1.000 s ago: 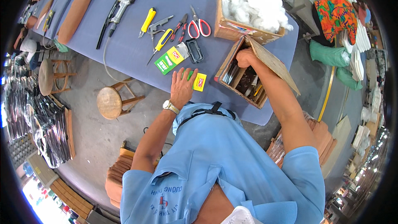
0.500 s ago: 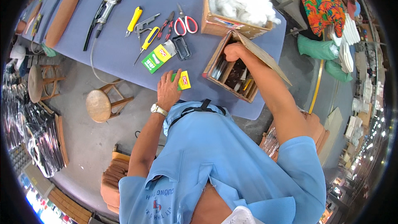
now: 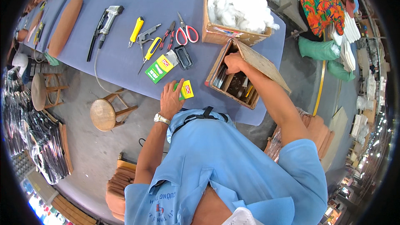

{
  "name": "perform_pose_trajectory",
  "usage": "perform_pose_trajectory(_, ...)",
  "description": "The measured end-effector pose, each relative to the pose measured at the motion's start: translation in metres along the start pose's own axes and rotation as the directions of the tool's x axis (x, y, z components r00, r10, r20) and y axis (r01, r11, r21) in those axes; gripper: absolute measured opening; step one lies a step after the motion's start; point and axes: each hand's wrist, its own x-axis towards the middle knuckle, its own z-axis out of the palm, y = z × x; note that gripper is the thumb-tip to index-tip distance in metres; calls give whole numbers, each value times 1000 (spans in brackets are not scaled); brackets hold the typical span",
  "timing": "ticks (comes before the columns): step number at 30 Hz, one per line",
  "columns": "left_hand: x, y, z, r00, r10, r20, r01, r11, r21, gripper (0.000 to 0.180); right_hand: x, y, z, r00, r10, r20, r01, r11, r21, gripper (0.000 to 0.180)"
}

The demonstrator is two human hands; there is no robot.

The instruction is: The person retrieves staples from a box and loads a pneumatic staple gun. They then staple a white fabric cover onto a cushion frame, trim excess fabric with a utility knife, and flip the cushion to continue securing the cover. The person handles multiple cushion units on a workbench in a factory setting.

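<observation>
My left hand (image 3: 170, 99), with a metal watch (image 3: 162, 118) at its wrist, lies palm down at the table's near edge. Its fingers are stretched out, and the thumb rests over a small green-and-yellow box (image 3: 187, 91). My right hand (image 3: 234, 63) reaches into a lidded wooden box (image 3: 230, 93), its fingers curled down beside thin metallic strips (image 3: 219, 77) in the left compartment. The fingertips are hidden, so what they grip cannot be made out. The box's hinged lid (image 3: 266, 64) leans open against my right forearm. A larger green-and-yellow carton (image 3: 160, 70) stands open beyond my left hand.
Beyond the carton lie a black tray (image 3: 183, 57), red-handled scissors (image 3: 186, 34), pliers (image 3: 167, 36), a yellow screwdriver (image 3: 153, 49), a yellow cutter (image 3: 136, 29) and a pneumatic gun (image 3: 107, 21) with a hose. A cardboard box (image 3: 235, 34) of white stuffing stands behind the wooden box. Below is a stool (image 3: 103, 114).
The whole view has shifted slightly. My right hand has moved a little within the wooden box, toward the metallic strips. My left hand stays at the small box.
</observation>
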Motion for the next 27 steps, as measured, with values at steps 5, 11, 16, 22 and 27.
perform_pose_trajectory(5,3,-2,3,999,-21,49,20,1000,13,94,-5,-9,63,885,196,-423,-72,954,290,44)
perform_pose_trajectory(11,4,-5,2,998,-9,67,8,1000,13,99,-16,-26,80,721,410,-559,-180,889,421,42)
perform_pose_trajectory(16,5,-6,2,996,-17,90,16,1000,9,101,-30,-30,73,672,452,-587,-202,874,442,40)
perform_pose_trajectory(22,4,-7,4,998,-22,59,22,1000,10,100,-64,-22,28,683,538,-494,-133,757,640,37)
perform_pose_trajectory(27,4,-9,8,999,-5,50,4,1000,25,100,-67,-16,23,852,317,-417,-161,916,368,35)
